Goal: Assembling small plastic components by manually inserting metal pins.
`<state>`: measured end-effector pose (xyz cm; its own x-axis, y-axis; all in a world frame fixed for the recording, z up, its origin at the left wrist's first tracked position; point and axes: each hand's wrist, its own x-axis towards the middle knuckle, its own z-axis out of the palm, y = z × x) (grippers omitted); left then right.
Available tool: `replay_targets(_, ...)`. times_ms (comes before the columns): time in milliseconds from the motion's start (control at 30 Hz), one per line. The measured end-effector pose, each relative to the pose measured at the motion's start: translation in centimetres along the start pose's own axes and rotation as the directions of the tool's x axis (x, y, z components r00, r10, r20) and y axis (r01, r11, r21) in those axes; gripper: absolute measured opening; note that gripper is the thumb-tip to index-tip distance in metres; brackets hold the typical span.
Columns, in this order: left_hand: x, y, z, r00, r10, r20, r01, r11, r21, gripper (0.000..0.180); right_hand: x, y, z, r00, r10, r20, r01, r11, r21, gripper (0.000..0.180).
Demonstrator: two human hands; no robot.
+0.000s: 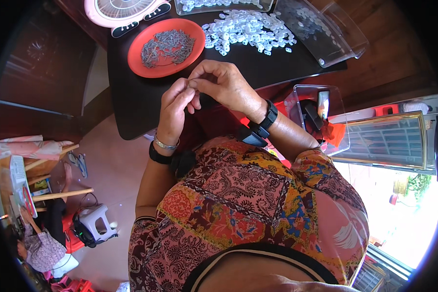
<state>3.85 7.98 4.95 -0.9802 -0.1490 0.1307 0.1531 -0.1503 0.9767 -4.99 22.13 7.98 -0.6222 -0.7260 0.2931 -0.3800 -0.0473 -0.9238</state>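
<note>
My left hand (176, 108) and my right hand (227, 88) meet at the fingertips over the near edge of the dark table (141, 104). Thumb and fingers of each are pinched together; whatever lies between them is too small to make out. Just beyond, an orange-red plate (137, 52) holds a heap of small grey screws or nails (168, 47). To its right is a loose pile of small whitish plastic pieces with holes (250, 29).
A clear bin (345, 36) lies tilted at the far right with more pieces. Another clear tray (224, 7) and a pink fan (126, 10) stand at the back. A clear box (299, 97) with a phone is by my right arm. Another person (44, 248) sits at lower left near a grey stool (96, 221).
</note>
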Motion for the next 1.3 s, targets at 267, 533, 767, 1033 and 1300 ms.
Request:
replay_targets(267, -0.2, 0.0, 0.2, 1.0, 0.004, -0.017, -0.005, 1.0, -0.01, 0.019, -0.7, 0.3, 0.3, 0.998, 0.054, 0.031, -0.061, 0.959, 0.277, 0.009)
replay_targets(533, -0.1, -0.2, 0.2, 0.999, 0.008, -0.043, -0.009, 1.0, -0.021, 0.019, -1.3, 0.6, 0.3, 0.984, -0.157, -0.085, 0.155, 0.988, -0.029, 0.007)
replay_targets(767, -0.1, -0.1, 0.2, 0.999, 0.031, -0.026, -0.032, 0.999, -0.037, 0.018, -0.5, 0.6, -4.8, 0.935, -0.326, -0.139, 0.19, 0.793, -0.579, 0.011)
replay_targets(1033, -0.1, -0.1, 0.1, 0.999, 0.038, -0.014, -0.038, 0.999, -0.011, 0.016, -0.1, 5.3, -11.5, 0.929, -0.154, -0.337, -0.26, 0.377, -0.889, 0.021)
replay_targets(1300, -0.1, -0.1, 0.1, 1.0, 0.019, -0.014, -0.019, 1.0, 0.015, 0.015, 1.3, 7.2, -11.9, 0.92, -0.278, -0.276, -0.129, 0.451, -0.883, 0.013)
